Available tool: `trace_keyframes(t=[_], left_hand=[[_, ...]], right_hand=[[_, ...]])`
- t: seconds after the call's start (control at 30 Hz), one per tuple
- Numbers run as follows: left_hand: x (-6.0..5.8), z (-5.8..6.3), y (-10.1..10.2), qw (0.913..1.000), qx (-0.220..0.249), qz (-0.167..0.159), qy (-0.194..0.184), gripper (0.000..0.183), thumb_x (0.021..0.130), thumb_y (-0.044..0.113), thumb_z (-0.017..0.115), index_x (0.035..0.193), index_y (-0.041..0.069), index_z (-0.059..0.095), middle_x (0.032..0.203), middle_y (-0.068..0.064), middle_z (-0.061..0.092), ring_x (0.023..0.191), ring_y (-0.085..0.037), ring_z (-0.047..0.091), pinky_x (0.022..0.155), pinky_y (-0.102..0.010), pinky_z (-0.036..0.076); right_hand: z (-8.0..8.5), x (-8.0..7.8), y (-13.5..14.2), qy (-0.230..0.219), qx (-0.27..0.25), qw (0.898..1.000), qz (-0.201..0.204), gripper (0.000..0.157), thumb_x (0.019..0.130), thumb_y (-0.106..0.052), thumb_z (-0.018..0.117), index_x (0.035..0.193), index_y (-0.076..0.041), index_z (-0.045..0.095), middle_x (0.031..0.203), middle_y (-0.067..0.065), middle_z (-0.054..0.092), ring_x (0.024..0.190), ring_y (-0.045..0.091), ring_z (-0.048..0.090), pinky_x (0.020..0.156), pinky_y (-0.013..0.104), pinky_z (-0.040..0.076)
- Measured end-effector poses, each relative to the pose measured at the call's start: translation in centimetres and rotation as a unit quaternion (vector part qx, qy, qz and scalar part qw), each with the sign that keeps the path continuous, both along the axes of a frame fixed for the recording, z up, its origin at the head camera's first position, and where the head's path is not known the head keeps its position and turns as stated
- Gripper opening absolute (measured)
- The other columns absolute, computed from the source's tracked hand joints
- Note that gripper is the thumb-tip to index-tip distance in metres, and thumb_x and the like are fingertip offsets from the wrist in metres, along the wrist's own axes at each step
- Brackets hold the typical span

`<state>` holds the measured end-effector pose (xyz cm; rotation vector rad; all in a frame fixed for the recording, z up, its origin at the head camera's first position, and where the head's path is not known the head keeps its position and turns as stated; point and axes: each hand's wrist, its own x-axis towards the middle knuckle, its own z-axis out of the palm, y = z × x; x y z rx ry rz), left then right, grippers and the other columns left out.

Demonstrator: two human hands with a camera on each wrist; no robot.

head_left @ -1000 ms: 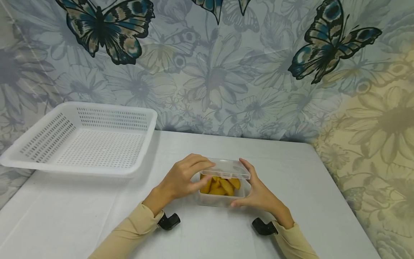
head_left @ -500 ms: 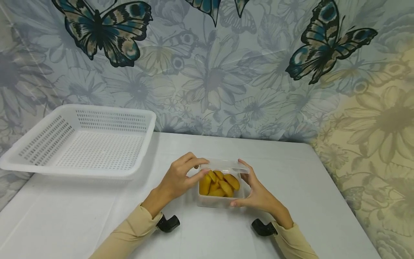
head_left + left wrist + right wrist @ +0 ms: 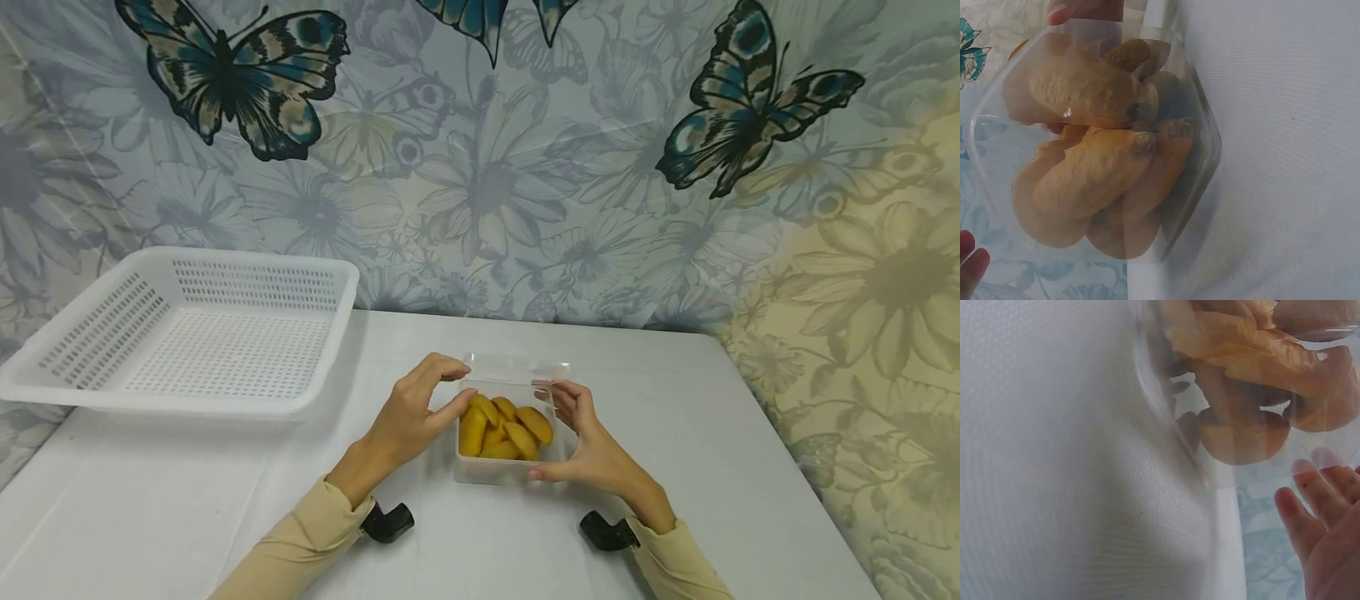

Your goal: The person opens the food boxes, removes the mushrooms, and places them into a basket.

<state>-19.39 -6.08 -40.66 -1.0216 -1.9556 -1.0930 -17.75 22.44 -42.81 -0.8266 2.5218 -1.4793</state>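
Note:
A clear plastic box [image 3: 487,473] stands on the table in the head view, its hinged lid [image 3: 517,367] tipped back at the far side. Inside lie several curved yellow pieces [image 3: 523,440], orange-brown and wrinkled through the wall in both wrist views; their kind is unclear. My right hand [image 3: 592,442] holds the box's right side, thumb at the front corner and fingers behind. At the left rim is my left hand [image 3: 408,417], thumb by the rim and fingertips near the lid's left end. Whether those fingertips touch the lid is hard to tell.
A large white perforated basket [image 3: 315,375] stands at the table's back left. White cloth covers the table [image 3: 660,392]. Behind it hangs a flowered, butterfly-printed backdrop [image 3: 495,208]. Black wrist cameras [image 3: 388,523] sit on both sleeves.
The lid has swung up and back, uncovering the yellow pieces. My right fingers have come down from the lid to the box's far right side. The left hand has barely moved.

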Motion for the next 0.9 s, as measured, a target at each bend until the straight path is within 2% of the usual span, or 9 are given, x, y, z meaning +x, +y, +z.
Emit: trace_keyframes(t=[0.1, 0.13, 0.23, 0.33, 0.4, 0.53, 0.63, 0.77, 0.9], left_hand=[[-0.14, -0.18, -0.03, 0.9999, -0.010, 0.000, -0.013, 0.042, 0.084, -0.001, 0.074, 0.122, -0.001, 0.056, 0.112, -0.013, 0.061, 0.098, -0.024, 0.062, 0.087, -0.031, 0.057], [-0.16, -0.23, -0.05, 0.9997, -0.016, 0.002, -0.020, 0.044, 0.085, 0.000, 0.073, 0.125, -0.001, 0.055, 0.116, -0.013, 0.060, 0.100, -0.025, 0.061, 0.087, -0.032, 0.057], [-0.11, -0.25, -0.18, 0.9980, -0.041, 0.015, -0.047, 0.049, 0.088, 0.004, 0.071, 0.133, 0.001, 0.051, 0.126, -0.013, 0.056, 0.108, -0.024, 0.059, 0.090, -0.033, 0.056], [-0.02, -0.18, -0.30, 0.9947, -0.063, 0.026, -0.077, 0.054, 0.090, 0.007, 0.070, 0.139, 0.001, 0.048, 0.135, -0.014, 0.054, 0.117, -0.023, 0.058, 0.095, -0.033, 0.055], [0.05, -0.18, -0.35, 0.9918, -0.079, 0.033, -0.095, 0.056, 0.091, 0.010, 0.069, 0.141, 0.002, 0.046, 0.141, -0.014, 0.052, 0.125, -0.025, 0.055, 0.101, -0.036, 0.053], [0.07, -0.34, -0.43, 0.9864, -0.101, 0.043, -0.123, 0.057, 0.093, 0.014, 0.068, 0.144, 0.003, 0.044, 0.145, -0.014, 0.050, 0.132, -0.027, 0.052, 0.109, -0.042, 0.048], [0.09, -0.36, -0.45, 0.9824, -0.107, 0.051, -0.144, 0.057, 0.095, 0.017, 0.067, 0.145, 0.004, 0.044, 0.142, -0.013, 0.054, 0.127, -0.027, 0.055, 0.106, -0.042, 0.049], [0.16, -0.35, -0.41, 0.9783, -0.108, 0.060, -0.166, 0.057, 0.095, 0.018, 0.066, 0.145, 0.007, 0.044, 0.134, -0.013, 0.060, 0.117, -0.026, 0.060, 0.098, -0.043, 0.054], [0.22, -0.36, -0.32, 0.9766, -0.104, 0.064, -0.177, 0.055, 0.094, 0.018, 0.067, 0.144, 0.008, 0.045, 0.126, -0.014, 0.065, 0.112, -0.027, 0.064, 0.095, -0.044, 0.056]], right_hand=[[0.02, -0.02, 0.01, 0.004, 0.001, 1.000, 0.004, 0.112, 0.071, -0.016, 0.090, 0.150, -0.008, 0.011, 0.157, 0.015, 0.033, 0.144, 0.037, 0.033, 0.115, 0.056, 0.028], [0.00, -0.03, 0.02, 0.005, 0.001, 1.000, 0.006, 0.113, 0.071, -0.016, 0.090, 0.151, -0.009, 0.011, 0.157, 0.015, 0.033, 0.144, 0.035, 0.033, 0.115, 0.056, 0.028], [-0.09, -0.03, 0.03, 0.013, 0.000, 1.000, 0.011, 0.116, 0.071, -0.014, 0.090, 0.154, -0.011, 0.009, 0.156, 0.014, 0.034, 0.145, 0.022, 0.033, 0.120, 0.034, 0.032], [-0.24, -0.04, 0.07, 0.021, -0.004, 1.000, 0.016, 0.119, 0.071, -0.013, 0.090, 0.157, -0.016, 0.007, 0.155, 0.015, 0.034, 0.143, 0.007, 0.033, 0.114, 0.010, 0.027], [-0.25, -0.05, 0.07, 0.021, -0.005, 1.000, 0.017, 0.121, 0.072, -0.013, 0.090, 0.158, -0.020, 0.005, 0.155, 0.016, 0.034, 0.144, 0.011, 0.033, 0.112, 0.005, 0.024], [-0.18, -0.03, 0.01, 0.011, 0.006, 1.000, 0.007, 0.122, 0.072, -0.015, 0.090, 0.159, -0.022, 0.004, 0.155, 0.016, 0.034, 0.146, 0.034, 0.030, 0.121, 0.032, 0.031], [-0.19, -0.02, -0.03, 0.001, 0.011, 1.000, -0.001, 0.123, 0.072, -0.017, 0.090, 0.159, -0.020, 0.004, 0.156, 0.016, 0.034, 0.146, 0.043, 0.027, 0.116, 0.057, 0.027], [-0.25, -0.09, -0.13, 0.003, 0.010, 1.000, -0.005, 0.123, 0.071, -0.017, 0.090, 0.159, -0.019, 0.004, 0.158, 0.017, 0.029, 0.145, 0.043, 0.029, 0.114, 0.062, 0.027], [-0.20, -0.16, -0.30, 0.007, 0.006, 1.000, -0.010, 0.123, 0.069, -0.016, 0.091, 0.157, -0.023, 0.007, 0.160, 0.014, 0.021, 0.143, 0.038, 0.036, 0.113, 0.060, 0.033]])
